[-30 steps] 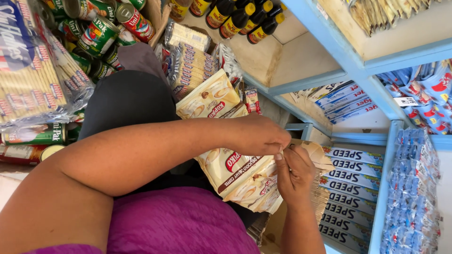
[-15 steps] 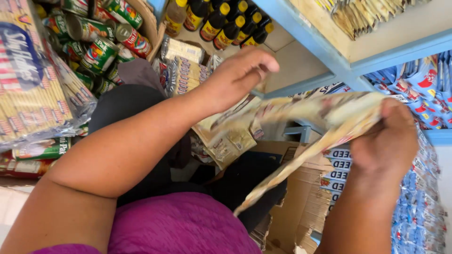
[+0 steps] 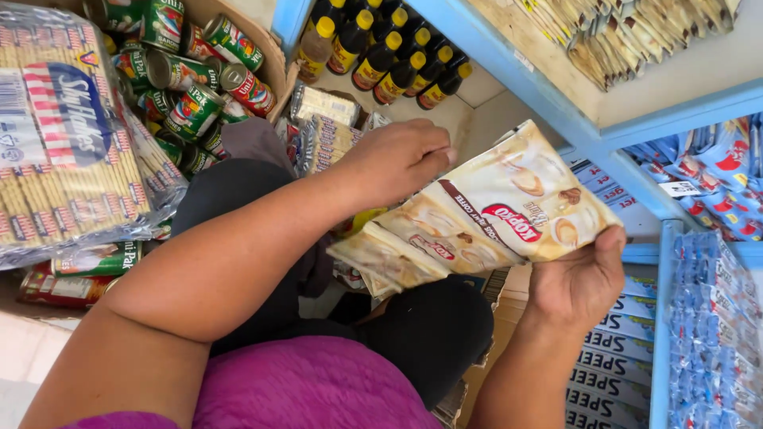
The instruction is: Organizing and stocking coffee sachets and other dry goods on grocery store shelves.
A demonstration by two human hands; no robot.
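Holding one cream sachet strip (image 3: 485, 226), both hands — left hand (image 3: 397, 163), right hand (image 3: 576, 278) — now grip it lower, less stretched than before.

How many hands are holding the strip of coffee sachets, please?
2: the left hand pinches the sachet strip at its top edge; the right hand holds its lower right end. No others show.

The strip of cream sachets (image 3: 477, 230) hides the left hand's (image 3: 397, 163) fingertips and the right hand's (image 3: 576, 282) fingers behind it. Below the strip, its lower sachets blur together. Left of the strip, the wrapped cracker pack (image 3: 63, 135) runs off the frame's edge; above it, the dark bottles (image 3: 381, 56) lose their tops.
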